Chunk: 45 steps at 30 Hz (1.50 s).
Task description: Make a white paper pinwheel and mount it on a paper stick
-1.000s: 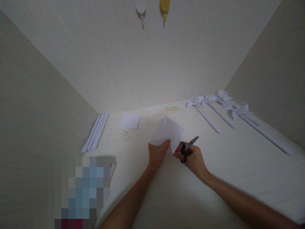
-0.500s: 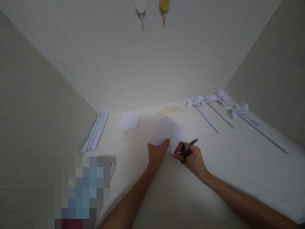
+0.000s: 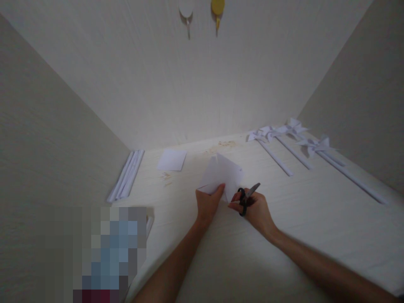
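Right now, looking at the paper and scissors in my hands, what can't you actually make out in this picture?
Head view only:
- Scissors: handles mostly wrapped by the right hand; whether the blades touch the folded paper is too small to tell.
- Folded paper's lower corner: covered by the left hand.
- Lower left: pixelated patch hides whatever lies there.
- Two wall hooks: cut off by the top edge.
- Pinwheels: detail too small.

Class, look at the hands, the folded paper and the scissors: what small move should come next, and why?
Probably open the scissors and bring the blades to the paper's near edge. The right hand holds them beside the sheet, blades pointing away from it, while the left hand pinches the paper's lower corner and steadies it above the table.
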Motion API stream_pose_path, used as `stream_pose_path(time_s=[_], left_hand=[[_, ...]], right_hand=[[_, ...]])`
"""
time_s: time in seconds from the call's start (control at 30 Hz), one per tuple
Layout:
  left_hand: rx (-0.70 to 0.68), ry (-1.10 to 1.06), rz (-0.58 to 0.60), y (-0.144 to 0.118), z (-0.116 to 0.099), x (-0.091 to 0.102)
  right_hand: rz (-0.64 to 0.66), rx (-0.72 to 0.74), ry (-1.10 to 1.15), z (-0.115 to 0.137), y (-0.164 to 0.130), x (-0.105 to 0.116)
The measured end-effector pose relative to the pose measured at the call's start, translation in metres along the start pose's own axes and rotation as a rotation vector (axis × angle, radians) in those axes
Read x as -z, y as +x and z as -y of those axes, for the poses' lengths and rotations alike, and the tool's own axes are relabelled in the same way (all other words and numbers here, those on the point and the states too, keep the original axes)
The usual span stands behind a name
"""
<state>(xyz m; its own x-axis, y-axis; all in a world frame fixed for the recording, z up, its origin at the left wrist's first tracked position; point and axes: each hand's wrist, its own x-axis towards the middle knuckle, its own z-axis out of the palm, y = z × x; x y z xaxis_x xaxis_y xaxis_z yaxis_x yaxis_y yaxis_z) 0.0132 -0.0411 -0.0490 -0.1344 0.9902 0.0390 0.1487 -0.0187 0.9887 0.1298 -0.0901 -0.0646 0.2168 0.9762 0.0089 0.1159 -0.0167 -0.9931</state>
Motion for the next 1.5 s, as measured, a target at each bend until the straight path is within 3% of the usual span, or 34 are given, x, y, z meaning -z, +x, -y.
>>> stream_pose_path(time_s=[0.53, 1.27, 1.5], left_hand=[[-0.031, -0.021, 0.009, 0.000, 0.001, -0.001], [-0.053, -0.041, 0.030, -0.002, 0.004, -0.001], [0.000, -0.060, 0.045, -0.002, 0.003, 0.000]], right_hand=[[0.001, -0.058, 0.015, -0.004, 0.001, 0.000], [-0.072, -0.023, 0.121, 0.003, 0.001, -0.002], [-0.083, -0.013, 0.116, 0.005, 0.001, -0.002]])
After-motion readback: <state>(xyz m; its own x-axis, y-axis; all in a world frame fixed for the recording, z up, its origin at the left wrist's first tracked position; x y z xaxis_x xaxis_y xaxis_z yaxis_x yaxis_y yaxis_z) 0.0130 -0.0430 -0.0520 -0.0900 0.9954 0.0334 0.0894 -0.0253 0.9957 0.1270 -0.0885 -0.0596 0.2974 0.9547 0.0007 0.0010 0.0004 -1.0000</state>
